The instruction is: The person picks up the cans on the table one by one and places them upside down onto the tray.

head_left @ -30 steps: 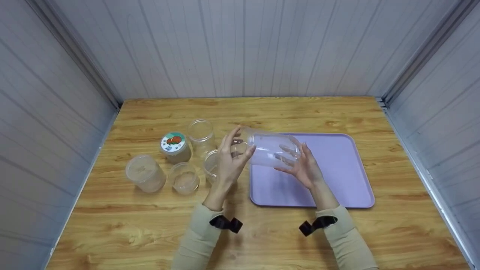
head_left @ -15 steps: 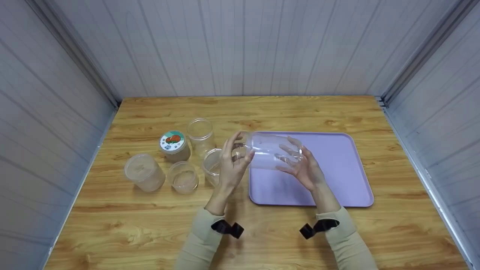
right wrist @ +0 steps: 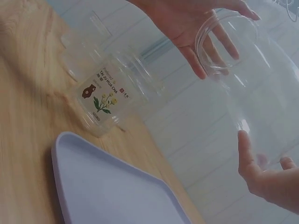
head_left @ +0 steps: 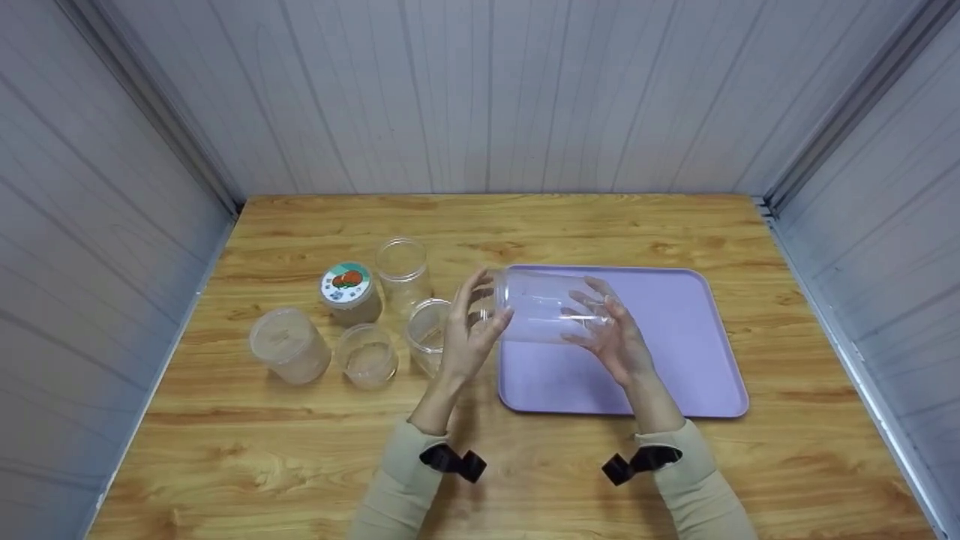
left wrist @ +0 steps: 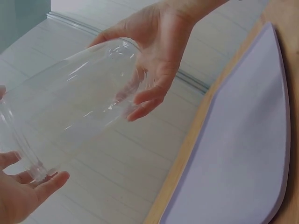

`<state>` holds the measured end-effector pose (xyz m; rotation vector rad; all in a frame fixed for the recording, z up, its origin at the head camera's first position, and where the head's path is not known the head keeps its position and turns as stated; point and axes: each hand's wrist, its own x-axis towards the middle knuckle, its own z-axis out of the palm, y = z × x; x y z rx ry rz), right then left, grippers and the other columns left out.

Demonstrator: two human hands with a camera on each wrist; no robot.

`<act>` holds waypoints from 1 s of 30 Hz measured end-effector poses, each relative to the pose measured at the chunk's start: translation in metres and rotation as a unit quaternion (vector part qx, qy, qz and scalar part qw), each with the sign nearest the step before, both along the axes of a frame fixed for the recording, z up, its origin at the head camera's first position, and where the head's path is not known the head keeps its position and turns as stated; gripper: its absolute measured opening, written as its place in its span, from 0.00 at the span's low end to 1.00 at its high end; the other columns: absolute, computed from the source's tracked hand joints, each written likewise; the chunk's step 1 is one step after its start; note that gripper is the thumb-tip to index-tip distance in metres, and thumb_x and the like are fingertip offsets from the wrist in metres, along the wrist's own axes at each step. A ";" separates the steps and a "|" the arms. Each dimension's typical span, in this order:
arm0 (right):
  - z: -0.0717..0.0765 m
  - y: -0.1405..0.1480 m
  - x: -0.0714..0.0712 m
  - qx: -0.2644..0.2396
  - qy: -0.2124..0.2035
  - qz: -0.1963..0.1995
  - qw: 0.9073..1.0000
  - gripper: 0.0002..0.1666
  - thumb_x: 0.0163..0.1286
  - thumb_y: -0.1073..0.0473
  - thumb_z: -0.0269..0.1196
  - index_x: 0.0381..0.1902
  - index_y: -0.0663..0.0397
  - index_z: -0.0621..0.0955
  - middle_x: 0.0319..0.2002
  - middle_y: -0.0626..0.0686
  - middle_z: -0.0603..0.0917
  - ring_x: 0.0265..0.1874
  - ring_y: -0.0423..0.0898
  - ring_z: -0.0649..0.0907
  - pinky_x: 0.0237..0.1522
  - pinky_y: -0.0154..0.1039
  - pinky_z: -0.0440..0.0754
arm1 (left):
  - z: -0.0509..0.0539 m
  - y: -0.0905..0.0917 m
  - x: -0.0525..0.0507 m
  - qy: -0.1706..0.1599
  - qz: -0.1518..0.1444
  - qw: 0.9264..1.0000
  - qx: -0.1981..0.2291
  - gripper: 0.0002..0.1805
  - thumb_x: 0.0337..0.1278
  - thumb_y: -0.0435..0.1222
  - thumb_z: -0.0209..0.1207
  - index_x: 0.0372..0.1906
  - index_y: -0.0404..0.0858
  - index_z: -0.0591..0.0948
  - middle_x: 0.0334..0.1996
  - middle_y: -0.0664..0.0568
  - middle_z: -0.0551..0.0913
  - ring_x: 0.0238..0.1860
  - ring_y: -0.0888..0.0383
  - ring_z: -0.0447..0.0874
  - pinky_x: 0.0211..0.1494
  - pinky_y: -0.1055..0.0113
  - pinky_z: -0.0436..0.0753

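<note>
A large clear plastic jar lies sideways in the air between both hands, over the left part of the lilac tray. My left hand grips its mouth end, thumb near the rim and fingers around the far side. At the other end, my right hand holds the base with spread, bent fingers. The right wrist view shows the jar's round open mouth facing the left hand, with no lid on it. In the left wrist view the right hand curves round the base.
Left of the tray stand several clear containers: a tall jar, a jar partly behind the left hand, a low cup, a frosted one, and one with a picture lid. One jar carries a flower label.
Both hands have lowered the jar slightly toward the person and shifted it a little to the right. The right fingers have moved slightly on the base. The containers and tray stay put.
</note>
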<state>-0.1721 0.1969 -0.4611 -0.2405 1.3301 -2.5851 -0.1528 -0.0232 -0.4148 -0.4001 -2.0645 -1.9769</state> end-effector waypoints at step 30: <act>0.035 0.020 0.000 0.240 0.110 -0.135 0.955 0.33 0.59 0.67 0.54 0.63 0.59 0.60 0.55 0.58 0.62 0.48 0.56 0.68 0.37 0.43 0.79 | -0.034 -0.017 -0.020 0.065 0.077 0.979 -0.179 0.26 0.60 0.44 0.50 0.60 0.35 0.66 0.56 0.44 0.67 0.58 0.54 0.62 0.61 0.60 0.60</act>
